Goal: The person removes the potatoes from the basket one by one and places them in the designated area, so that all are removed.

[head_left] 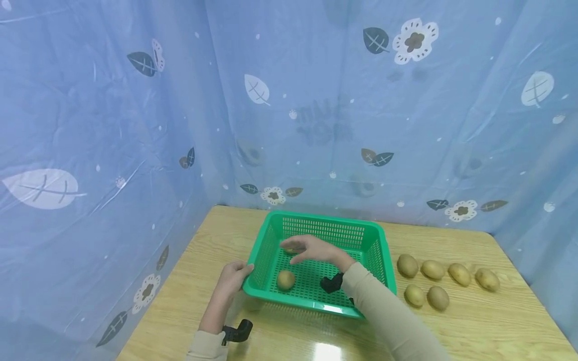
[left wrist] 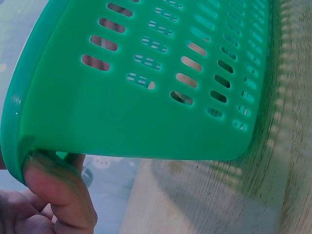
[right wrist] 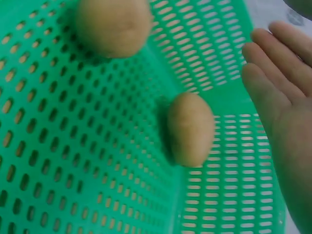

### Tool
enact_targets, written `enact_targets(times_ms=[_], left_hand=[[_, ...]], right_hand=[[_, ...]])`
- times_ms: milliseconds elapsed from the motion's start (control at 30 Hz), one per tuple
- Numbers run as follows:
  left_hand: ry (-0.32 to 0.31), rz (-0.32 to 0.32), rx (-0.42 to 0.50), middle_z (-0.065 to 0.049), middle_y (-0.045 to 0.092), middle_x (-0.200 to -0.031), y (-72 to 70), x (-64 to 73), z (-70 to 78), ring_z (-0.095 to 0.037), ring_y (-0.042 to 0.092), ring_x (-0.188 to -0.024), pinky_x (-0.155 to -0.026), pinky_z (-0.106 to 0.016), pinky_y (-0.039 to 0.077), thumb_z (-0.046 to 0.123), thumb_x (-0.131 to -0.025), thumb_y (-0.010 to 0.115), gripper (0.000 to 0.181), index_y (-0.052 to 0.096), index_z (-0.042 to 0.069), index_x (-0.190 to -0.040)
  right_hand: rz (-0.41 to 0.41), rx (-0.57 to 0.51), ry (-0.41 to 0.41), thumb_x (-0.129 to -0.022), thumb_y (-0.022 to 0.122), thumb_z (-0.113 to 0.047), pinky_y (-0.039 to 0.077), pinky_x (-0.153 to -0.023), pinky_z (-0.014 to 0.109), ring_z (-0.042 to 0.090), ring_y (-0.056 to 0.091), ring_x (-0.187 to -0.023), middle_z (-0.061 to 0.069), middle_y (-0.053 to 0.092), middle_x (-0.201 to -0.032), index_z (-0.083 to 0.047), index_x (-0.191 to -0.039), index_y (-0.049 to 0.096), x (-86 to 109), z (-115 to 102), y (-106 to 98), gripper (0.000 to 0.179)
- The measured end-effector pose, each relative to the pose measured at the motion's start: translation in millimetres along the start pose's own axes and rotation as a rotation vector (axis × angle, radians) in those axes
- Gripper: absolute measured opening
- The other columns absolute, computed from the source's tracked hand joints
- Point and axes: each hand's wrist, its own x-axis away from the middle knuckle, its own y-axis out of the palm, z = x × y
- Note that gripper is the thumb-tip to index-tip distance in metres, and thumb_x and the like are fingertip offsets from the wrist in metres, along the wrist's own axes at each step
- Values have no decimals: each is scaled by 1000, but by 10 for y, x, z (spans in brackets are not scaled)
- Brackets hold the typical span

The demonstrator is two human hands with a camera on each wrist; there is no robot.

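A green plastic basket [head_left: 316, 304] with slotted walls stands on the table. My left hand [head_left: 235, 277] grips its rim at the near left corner; in the left wrist view the fingers [left wrist: 58, 190] curl up under the rim. Over the left half of the basket hovers my right hand [head_left: 316, 249], its fingers extended and holding nothing. Inside lie two potatoes: one potato [head_left: 285, 280] near the front left, and another potato [right wrist: 191, 129] by the wall, which the right hand partly covers in the head view.
To the right of the basket several potatoes [head_left: 432, 269] lie on the wooden table [head_left: 487, 321] in two rows. A blue patterned curtain [head_left: 316, 125] hangs behind the table and on both sides.
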Motion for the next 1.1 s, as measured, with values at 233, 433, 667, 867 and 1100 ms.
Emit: enact_targets(times_ms=[233,433,667,867,1100], left_hand=[[5,2,12,-17,66,-91,-13,10,19,-14,60,-73,-66,-27,49,20,-99,49,33,61,-10,-107],[-3,8,21,-15,66,-88,-1,9,32,-13,60,-71,-65,-27,49,19,-98,50,31,62,-10,-105],[-15,16,8,-15,66,-88,13,-2,29,-13,60,-71,-64,-26,48,19,-98,50,31,62,-9,-105],[-12,9,7,-16,66,-91,11,-5,39,-14,60,-73,-66,-26,48,19,-98,50,33,61,-10,-107],[-8,7,10,-17,66,-89,3,-13,27,-14,60,-71,-65,-26,48,19,-98,50,32,62,-10,-105]], right_hand=[[-155,179,81,-89,64,-12,29,-112,41,26,33,-139,5,40,-148,-6,-143,40,-140,89,127,60],[-202,250,122,-88,65,-11,31,-112,39,25,35,-138,5,44,-146,-7,-141,43,-191,150,191,57],[-213,355,152,-86,68,-14,37,-106,35,22,41,-134,1,48,-143,-11,-139,47,-203,205,236,57],[-196,378,164,-86,68,-15,35,-108,38,20,39,-135,0,46,-144,-13,-142,44,-215,241,260,61],[-165,414,201,-82,71,-13,37,-105,42,21,43,-131,-3,49,-141,-20,-138,49,-238,244,318,60]])
